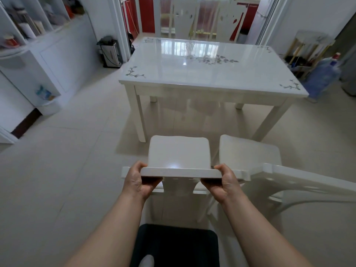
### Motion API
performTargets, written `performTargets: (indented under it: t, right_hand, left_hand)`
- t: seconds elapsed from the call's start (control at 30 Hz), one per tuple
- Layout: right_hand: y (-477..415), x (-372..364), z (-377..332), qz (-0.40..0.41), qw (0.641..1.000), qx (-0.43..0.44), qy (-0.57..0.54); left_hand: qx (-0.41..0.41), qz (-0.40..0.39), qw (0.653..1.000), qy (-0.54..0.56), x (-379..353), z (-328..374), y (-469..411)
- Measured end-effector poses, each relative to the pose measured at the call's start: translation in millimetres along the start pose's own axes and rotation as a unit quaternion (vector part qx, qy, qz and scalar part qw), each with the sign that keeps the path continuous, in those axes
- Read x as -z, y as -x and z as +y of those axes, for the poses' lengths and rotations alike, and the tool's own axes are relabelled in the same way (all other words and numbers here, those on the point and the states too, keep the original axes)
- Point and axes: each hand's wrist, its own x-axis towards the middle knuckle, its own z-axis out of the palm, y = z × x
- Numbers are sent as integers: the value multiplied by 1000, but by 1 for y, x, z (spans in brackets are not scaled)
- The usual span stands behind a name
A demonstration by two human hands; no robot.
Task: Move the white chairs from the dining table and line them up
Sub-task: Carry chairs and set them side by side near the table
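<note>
At the bottom of the frame, my two forearms reached forward, and both hands were closed on the top rail of a white chair in the lower middle. My left hand pinched the left end of the rail, thumb on top and fingers curled under it. My right hand held the right end in the same way. This chair stood on the tiled floor, its seat pointing toward the table, a little apart from the table's near edge.

Just to the right of it, a second white chair stood beside the first one. Its backrest appeared blurred at the right edge of the frame, so I could not tell whether it was straight or turned.

Farther up, in the middle of the frame, the table was white and glossy, with small flower prints at the corners. Behind its far edge, at the top centre, two more white chairs with cut-out backs were against the table.

I judged the task as about half done: two chairs were out on the near side, but not yet in a neat line, and the two far chairs remained. The chair in my hands looked plain, smooth and solid, with a shiny painted seat.
</note>
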Motion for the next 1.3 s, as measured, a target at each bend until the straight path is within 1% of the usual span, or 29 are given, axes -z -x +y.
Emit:
performTargets:
  t: [0.2, 0.5, 0.67, 0.77, 0.9, 0.97, 1.07, 1.2, 1.3]
  right_hand:
    - [-2, 16, 11, 11, 1000, -5, -14]
    - [1, 22, 14, 17, 999, -23, -14]
    - [6, 23, 12, 7, 999, -40, -20]
    - [7, 23, 13, 14, 999, -45, -25]
    - [9, 23, 13, 27, 998, -44, -36]
    - [10, 22, 12, 31, 998, -42, -39]
    - [14, 21, 8, 43, 998, -35, -26]
    - [31, 32, -4, 77, 996, -34, 1]
    - [41, 48, -20, 98, 995, -16, -10]
  left_hand:
    - [17, 9, 1000, 11, 11, -10, 4]
    - [18, 38, 999, 18, 18, -13, 1]
    - [-1, 27, 999, 28, 18, -20, -1]
    - [-4, 17, 1000, 8, 19, -28, 4]
    - [13, 19, 999, -24, 20, -34, 11]
    - [27, 20, 999, -41, 17, -34, 11]
    - [73, -4, 996, -51, 6, -39, 10]
    - [146, -25, 986, -80, -13, -53, 19]
    - [181, -50, 976, -114, -30, -70, 28]
